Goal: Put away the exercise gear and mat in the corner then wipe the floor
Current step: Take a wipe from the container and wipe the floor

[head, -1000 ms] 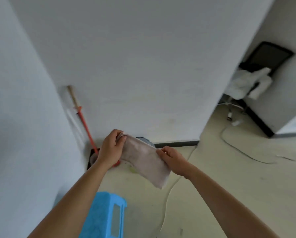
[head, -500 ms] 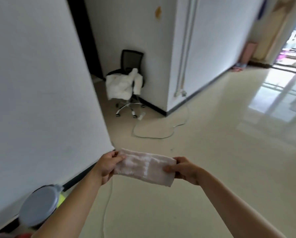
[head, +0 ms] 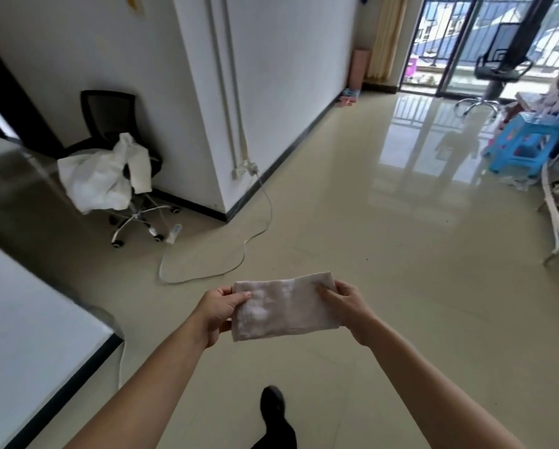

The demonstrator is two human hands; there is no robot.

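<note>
A folded pale cloth (head: 283, 306) hangs stretched between my two hands, in front of me and above the shiny beige floor (head: 385, 254). My left hand (head: 218, 309) pinches its left end with thumb on top. My right hand (head: 344, 303) pinches its right end. No mat or exercise gear shows in this view.
A white wall (head: 28, 335) juts in at the left. A black office chair with white cloth over it (head: 109, 170) stands by a wall corner, with a white cable (head: 232, 257) looped on the floor. A blue stool (head: 524, 144), another chair (head: 495, 66) and clutter sit far right. My foot (head: 273, 406) is below.
My view has swung right, away from the corner with the red-handled tool and blue stool, into the open room. Both hands have kept hold of the cloth and spread it level.
</note>
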